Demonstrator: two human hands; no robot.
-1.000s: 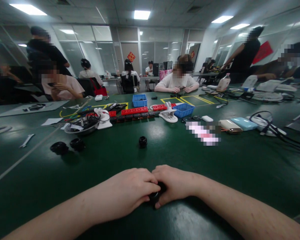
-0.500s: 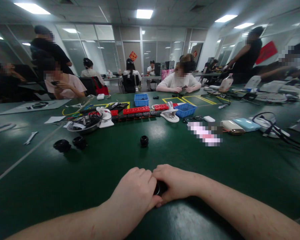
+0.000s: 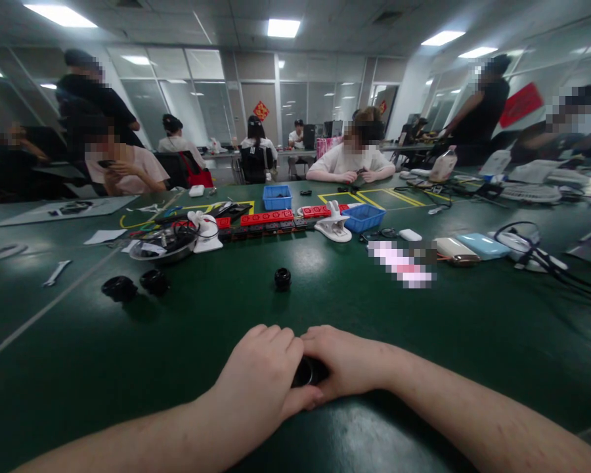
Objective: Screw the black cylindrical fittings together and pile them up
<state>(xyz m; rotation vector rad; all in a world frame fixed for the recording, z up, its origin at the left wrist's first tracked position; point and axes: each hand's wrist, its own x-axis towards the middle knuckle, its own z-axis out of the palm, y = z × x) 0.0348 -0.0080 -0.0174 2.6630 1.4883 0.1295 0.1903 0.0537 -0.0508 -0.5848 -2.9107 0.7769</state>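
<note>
My left hand point(image 3: 263, 378) and my right hand point(image 3: 342, 361) meet low in the middle of the view, just over the green table. Between them is a black round fitting point(image 3: 306, 373) that looks like a cable gland, mostly covered by my fingers. Both hands are closed around it, with the left thumb reaching across its near side to the right fingers. A similar black fitting point(image 3: 282, 279) stands alone beyond my hands. Two more, the far-left black fitting point(image 3: 119, 289) and the black fitting beside it point(image 3: 154, 282), rest to the left.
An open-ended wrench point(image 3: 57, 273) lies at left. Behind the fittings are a bowl of parts point(image 3: 165, 253), a red-and-black strip point(image 3: 267, 218), a white clamp point(image 3: 333, 223) and blue bins point(image 3: 362, 218). Power banks point(image 3: 456, 251) and cables lie right. Several people sit or stand beyond.
My left hand has turned and shifted slightly left around the fitting, so more of its dark opening shows. My right hand keeps almost the same place.
</note>
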